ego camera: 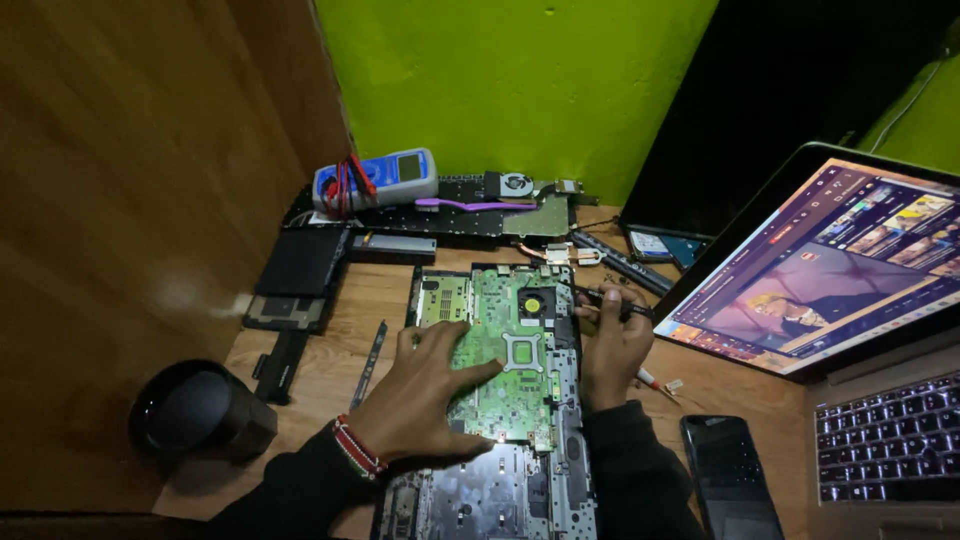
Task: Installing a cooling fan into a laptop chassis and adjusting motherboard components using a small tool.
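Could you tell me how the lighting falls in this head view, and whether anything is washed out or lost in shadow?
Head view: dim overall; the open laptop screen is the brightest area, slightly washed out. The green circuit board under the left hand is lit well enough to read. A pale glare spot sits on the wooden panel. The black cylinder and the dark sleeves sink into shadow.
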